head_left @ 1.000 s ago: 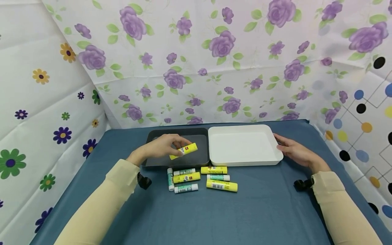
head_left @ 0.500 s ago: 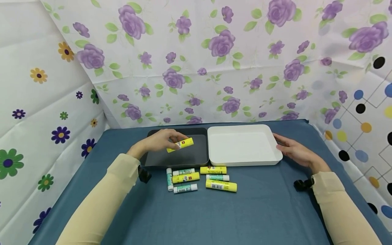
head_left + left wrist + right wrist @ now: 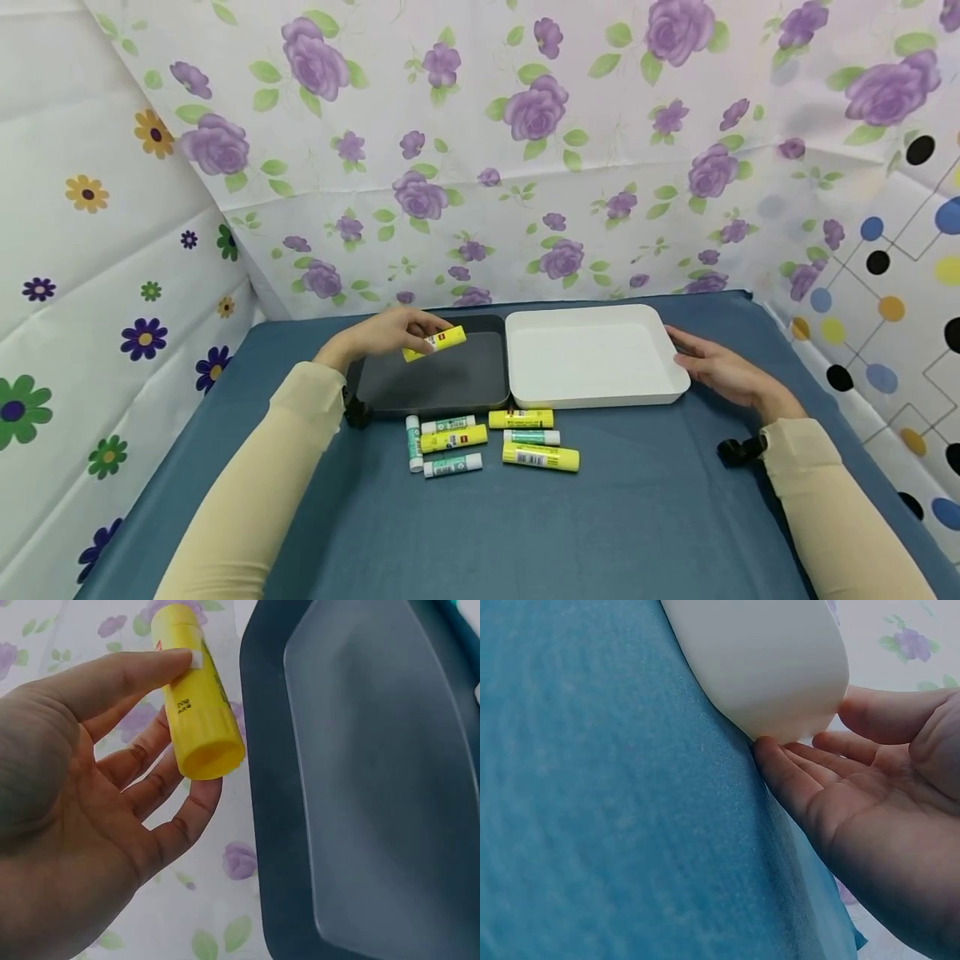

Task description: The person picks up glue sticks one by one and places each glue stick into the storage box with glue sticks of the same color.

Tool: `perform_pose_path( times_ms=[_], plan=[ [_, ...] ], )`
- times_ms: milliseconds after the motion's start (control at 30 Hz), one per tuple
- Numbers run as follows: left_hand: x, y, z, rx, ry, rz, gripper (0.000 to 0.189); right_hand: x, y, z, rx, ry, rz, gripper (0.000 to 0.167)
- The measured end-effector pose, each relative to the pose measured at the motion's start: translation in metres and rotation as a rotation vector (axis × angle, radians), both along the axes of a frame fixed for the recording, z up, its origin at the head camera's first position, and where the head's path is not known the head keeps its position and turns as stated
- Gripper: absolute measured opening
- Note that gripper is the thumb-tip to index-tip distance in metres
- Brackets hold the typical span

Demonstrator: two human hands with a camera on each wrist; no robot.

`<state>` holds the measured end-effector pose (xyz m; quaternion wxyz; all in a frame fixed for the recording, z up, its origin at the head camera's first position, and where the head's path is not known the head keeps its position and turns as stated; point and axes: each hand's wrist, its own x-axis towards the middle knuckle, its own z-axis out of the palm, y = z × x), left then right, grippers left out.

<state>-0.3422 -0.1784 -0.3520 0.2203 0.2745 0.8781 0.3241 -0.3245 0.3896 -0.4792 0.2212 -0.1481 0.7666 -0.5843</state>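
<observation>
- Yellow glue stick (image 3: 452, 337) first: your left hand (image 3: 375, 334) pinches it between thumb and fingers, holding it tilted above the dark tray (image 3: 480, 379). It is off the cloth (image 3: 540, 533) but not yet set down. Its tube looks like smooth, round plastic, finely ridged at one end.
- That dark tray is shallow and flat-floored, with rounded corners and a dull finish; your hand hides its far left part.
- Just in front of it lie three green-and-white sticks (image 3: 415, 446) around a thicker yellow stick (image 3: 453, 438), all slim cylinders, one turned lengthwise to you.
- Farther right, mostly before the white tray (image 3: 588, 358), you have two more yellow sticks (image 3: 540, 457) with a fourth green-and-white stick (image 3: 532, 437) between them. Judging by this layout, your work looks early: one stick is up, seven wait on the cloth.
- Smooth and pale, the white tray sits right beside the dark one, with similar low walls and rounded corners.
- At its right end, your right hand (image 3: 726, 377) rests spread, fingertips touching the wall without wrapping around it. Beneath, the blue cloth shows a fine weave.
</observation>
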Motion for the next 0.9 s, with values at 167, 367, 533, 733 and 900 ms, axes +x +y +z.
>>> perform_pose_path(
  times_ms=[167, 367, 533, 733, 900],
  plan=[
    [-0.008, 0.003, -0.003, -0.011, -0.003, -0.013, 0.047, 0.001, 0.000, 0.000, 0.001, -0.002, 0.003, 0.079],
    [-0.018, 0.007, 0.000, -0.020, -0.003, -0.010, 0.048, 0.000, 0.000, 0.001, 0.012, 0.007, 0.007, 0.079],
    [-0.022, 0.008, -0.002, -0.033, -0.025, -0.010, 0.048, 0.001, 0.001, 0.002, 0.015, 0.002, 0.011, 0.079],
    [-0.032, 0.010, -0.009, -0.091, -0.013, -0.018, 0.046, 0.001, 0.001, 0.005, 0.032, 0.000, 0.012, 0.079],
    [-0.040, 0.013, -0.013, -0.132, -0.005, 0.000, 0.043, 0.002, 0.000, 0.006, 0.040, 0.005, 0.006, 0.078]
  ],
)
